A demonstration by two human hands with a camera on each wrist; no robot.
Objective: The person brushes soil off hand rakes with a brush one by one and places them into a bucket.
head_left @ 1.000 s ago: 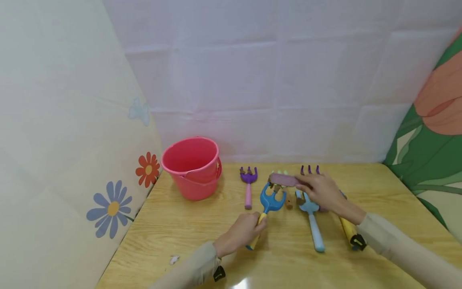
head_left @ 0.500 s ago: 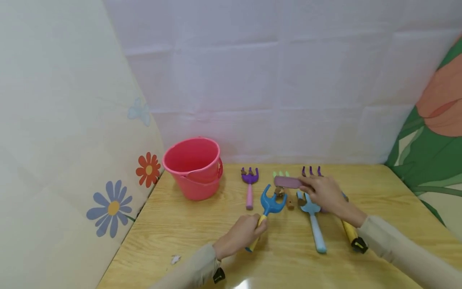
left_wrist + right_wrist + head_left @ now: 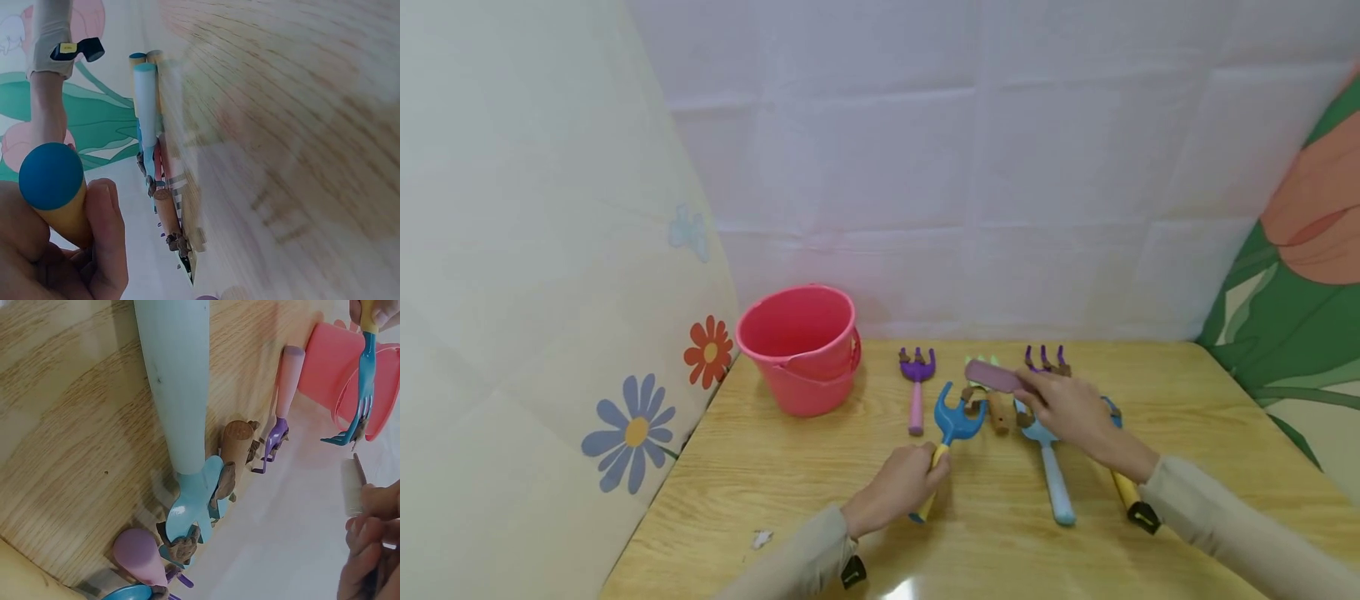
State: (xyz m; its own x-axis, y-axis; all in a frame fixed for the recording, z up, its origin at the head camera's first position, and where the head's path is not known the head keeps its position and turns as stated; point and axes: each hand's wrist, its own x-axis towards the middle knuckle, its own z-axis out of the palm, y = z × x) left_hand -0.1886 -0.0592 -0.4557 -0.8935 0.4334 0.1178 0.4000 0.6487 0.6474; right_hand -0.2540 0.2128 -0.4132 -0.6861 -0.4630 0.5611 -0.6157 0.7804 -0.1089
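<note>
My left hand [image 3: 897,490] grips the yellow handle of a blue toy rake [image 3: 957,422], its prongs raised above the table with brown clumps on them. The handle's blue end cap [image 3: 51,176] faces the left wrist view. My right hand [image 3: 1071,415] pinches a mauve brush [image 3: 992,375] by its end, just beyond the rake's prongs. Pale bristles [image 3: 351,486] show in the right wrist view, a small gap from the prongs of the blue rake [image 3: 367,381].
A pink bucket [image 3: 808,367] stands at the back left. On the wooden table [image 3: 760,467] lie a purple rake [image 3: 917,392], a light blue rake [image 3: 1055,483] with brown clumps, a brown-handled one [image 3: 998,413] and others partly behind my right hand.
The blue rake has moved slightly left and its prongs have turned a little. The brush has shifted slightly left over the last half second, its free end tilting up. Both grips are unchanged.
</note>
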